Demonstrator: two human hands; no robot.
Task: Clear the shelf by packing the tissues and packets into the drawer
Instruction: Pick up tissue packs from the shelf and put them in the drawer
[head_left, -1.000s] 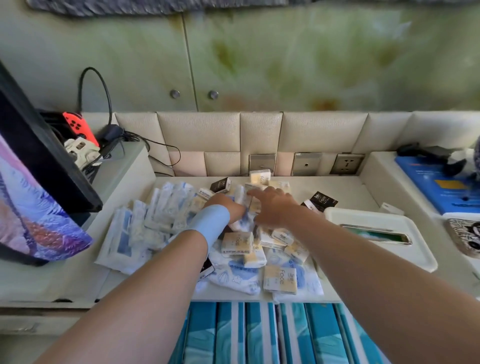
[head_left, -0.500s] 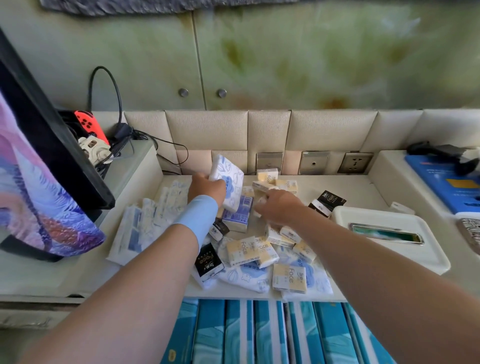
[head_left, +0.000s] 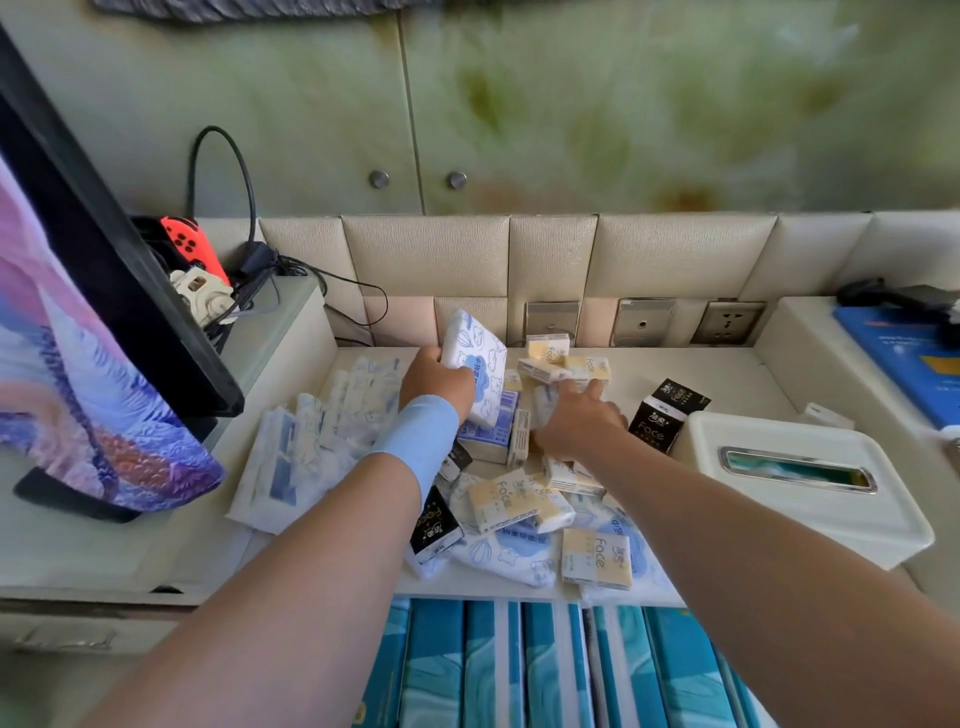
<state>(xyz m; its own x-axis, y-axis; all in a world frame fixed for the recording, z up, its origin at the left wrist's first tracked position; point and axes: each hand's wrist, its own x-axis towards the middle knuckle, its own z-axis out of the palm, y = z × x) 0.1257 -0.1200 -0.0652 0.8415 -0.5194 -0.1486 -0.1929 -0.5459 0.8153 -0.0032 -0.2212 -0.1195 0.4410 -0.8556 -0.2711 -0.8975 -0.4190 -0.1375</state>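
Note:
A heap of small tissue packets covers the cream shelf (head_left: 727, 379): yellow-and-white ones (head_left: 596, 558), black ones (head_left: 667, 415) and flat blue-and-white wipe packets (head_left: 291, 457). My left hand (head_left: 434, 382), with a light blue wristband, holds a white packet with blue cartoon prints (head_left: 480, 364) upright above the pile. My right hand (head_left: 574, 421) lies palm down on the packets in the middle, fingers curled over a small white one. Below the shelf's front edge the open drawer (head_left: 519, 670) shows a row of teal tissue packs standing on edge.
A white tissue box (head_left: 810, 499) stands at the right of the shelf. Wall sockets (head_left: 727, 322) line the padded back panel. At the left are a tilted screen (head_left: 78, 260), a red game controller (head_left: 189, 241) and cables. A blue pad (head_left: 904, 358) lies far right.
My left hand has lifted the cartoon-print packet out of the pile and holds it upright. My right hand has slid slightly right and forward across the small packets.

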